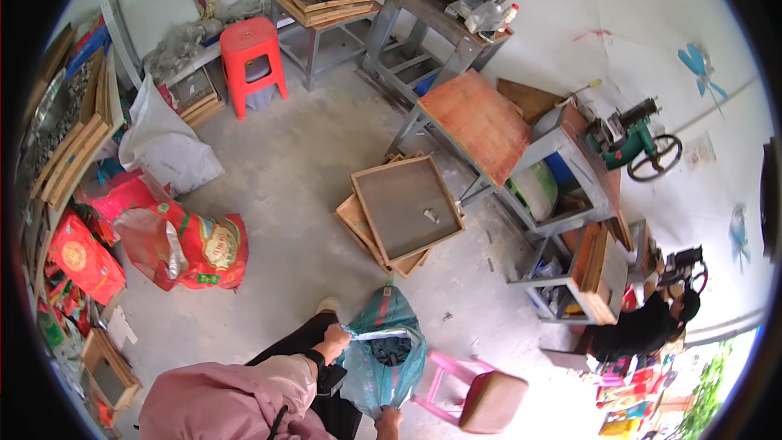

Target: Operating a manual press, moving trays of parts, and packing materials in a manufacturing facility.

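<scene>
On the grey concrete floor stand framed trays; both hands grip a teal plastic bag.

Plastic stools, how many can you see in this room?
2. A red plastic stool stands by the far wall, beside the metal table stacked with boards. A pink stool stands right of the teal bag the hands hold. Clutter may hide others.

Red plastic stool; stacked wooden-framed screens on floor; red printed sack; white sack; pink stool; green hand-wheel machine.
</scene>
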`<state>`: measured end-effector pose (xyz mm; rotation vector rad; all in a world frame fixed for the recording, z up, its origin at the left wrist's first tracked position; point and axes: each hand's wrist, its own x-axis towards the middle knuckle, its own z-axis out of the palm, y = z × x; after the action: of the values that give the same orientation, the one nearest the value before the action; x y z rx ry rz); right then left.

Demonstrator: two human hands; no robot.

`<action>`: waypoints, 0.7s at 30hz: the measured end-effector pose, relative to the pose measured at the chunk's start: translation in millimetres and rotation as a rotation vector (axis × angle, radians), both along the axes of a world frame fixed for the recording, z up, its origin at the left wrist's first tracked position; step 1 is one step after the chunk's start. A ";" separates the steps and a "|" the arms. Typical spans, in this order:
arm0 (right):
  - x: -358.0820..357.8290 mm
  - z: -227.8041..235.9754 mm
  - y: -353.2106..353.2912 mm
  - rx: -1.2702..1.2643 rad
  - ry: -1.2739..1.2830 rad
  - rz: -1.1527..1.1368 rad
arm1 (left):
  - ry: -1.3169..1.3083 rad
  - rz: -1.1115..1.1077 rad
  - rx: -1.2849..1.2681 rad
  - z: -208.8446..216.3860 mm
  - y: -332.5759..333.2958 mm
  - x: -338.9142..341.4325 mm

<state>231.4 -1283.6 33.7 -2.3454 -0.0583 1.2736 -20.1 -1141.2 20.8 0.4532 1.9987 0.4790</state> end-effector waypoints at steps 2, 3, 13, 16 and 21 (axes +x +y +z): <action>-42.4 10.3 -30.3 -0.007 0.031 -0.027 | 0.044 -0.082 0.015 13.7 -22.3 -30.4; -65.9 24.6 -39.4 -0.012 0.047 -0.043 | 0.022 -0.055 -0.026 32.9 -33.1 -42.8; -150.6 21.3 -192.1 0.077 0.081 0.019 | 0.009 0.000 -0.105 32.5 -211.9 -144.0; -176.1 22.1 -229.9 0.101 0.008 0.045 | -0.049 0.007 -0.052 41.5 -260.5 -177.3; -246.4 4.7 -279.3 0.056 -0.169 0.036 | -0.136 0.022 -0.067 -3.7 -309.4 -246.3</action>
<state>-15.0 -1562.9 38.4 -2.4083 -0.1896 1.0728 -266.4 -1450.5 17.1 0.3487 1.8840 0.4433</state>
